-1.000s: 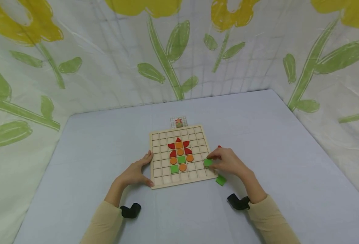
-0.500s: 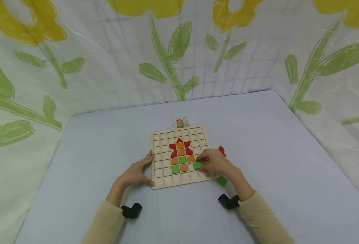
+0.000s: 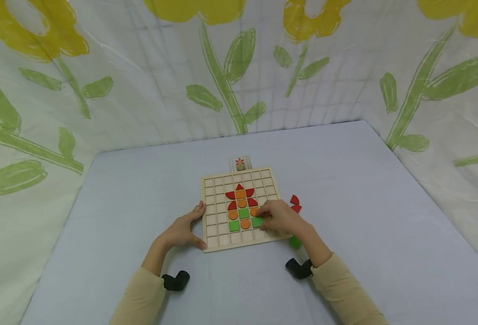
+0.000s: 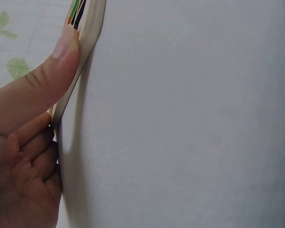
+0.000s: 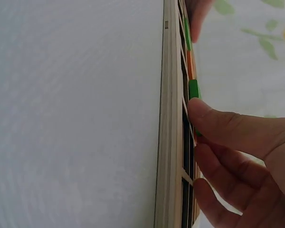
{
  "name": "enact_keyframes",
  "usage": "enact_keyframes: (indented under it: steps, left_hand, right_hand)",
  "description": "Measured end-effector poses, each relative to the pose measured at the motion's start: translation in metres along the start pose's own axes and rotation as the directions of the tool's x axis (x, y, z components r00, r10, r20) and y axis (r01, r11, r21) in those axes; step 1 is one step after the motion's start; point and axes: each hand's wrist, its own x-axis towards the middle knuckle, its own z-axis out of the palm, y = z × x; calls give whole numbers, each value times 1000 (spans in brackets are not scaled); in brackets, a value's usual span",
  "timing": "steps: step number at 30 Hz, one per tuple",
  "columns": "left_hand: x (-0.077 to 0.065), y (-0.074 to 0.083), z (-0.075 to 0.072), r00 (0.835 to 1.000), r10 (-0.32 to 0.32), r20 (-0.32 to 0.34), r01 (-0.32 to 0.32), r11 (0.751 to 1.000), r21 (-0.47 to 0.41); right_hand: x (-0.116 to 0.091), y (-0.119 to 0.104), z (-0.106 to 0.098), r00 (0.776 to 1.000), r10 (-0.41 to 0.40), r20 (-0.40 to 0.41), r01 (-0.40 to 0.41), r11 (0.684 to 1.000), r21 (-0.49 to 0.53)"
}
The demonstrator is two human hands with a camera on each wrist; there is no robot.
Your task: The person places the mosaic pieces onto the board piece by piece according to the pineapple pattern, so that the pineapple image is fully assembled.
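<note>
In the head view my right hand (image 3: 280, 217) pinches a green square tile (image 3: 257, 222) between thumb and fingers, over the right side of the wooden grid board (image 3: 218, 246). The right wrist view shows the green tile (image 5: 194, 89) slightly tilted above the grid, beneath the thumb. My left hand (image 3: 180, 232) rests against the board's left edge, thumb at the near corner and fingers farther up. On the board are an orange square (image 3: 240, 194), several orange discs (image 3: 245, 224), several red pieces (image 3: 230, 195) and green squares (image 3: 234, 225). My right fingers partly cover one disc.
A small patterned card (image 3: 240, 163) lies at the board's far edge. Right of the board are loose red pieces (image 3: 295, 204) and a green tile (image 3: 295, 242), partly hidden by my right hand. A pale cloth covers the table (image 3: 141, 180); a flower-printed curtain (image 3: 149, 99) hangs behind.
My right hand has carried the green tile leftward from the board's right edge to beside the lower orange disc. The loose red pieces are now uncovered. My left hand stays at the board.
</note>
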Motion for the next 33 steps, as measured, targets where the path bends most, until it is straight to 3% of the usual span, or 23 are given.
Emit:
enact_keyframes:
  steps: [17,22,33]
  left_hand:
    - [-1,-1,0,1000,18,-5,-18,1000,10]
    - [-1,0,0,1000,13,-7,-13,1000,12]
    - [-1,-2,0,999,39,-1,-39,999,19]
  right_hand:
    - [-3,-5,3,999,-34,-13,34,999,-10]
    - [-5,-6,2,1000,-11,-22,11,1000,-14]
    - [-16,9,-22,993,54,-101,-55,998,-5]
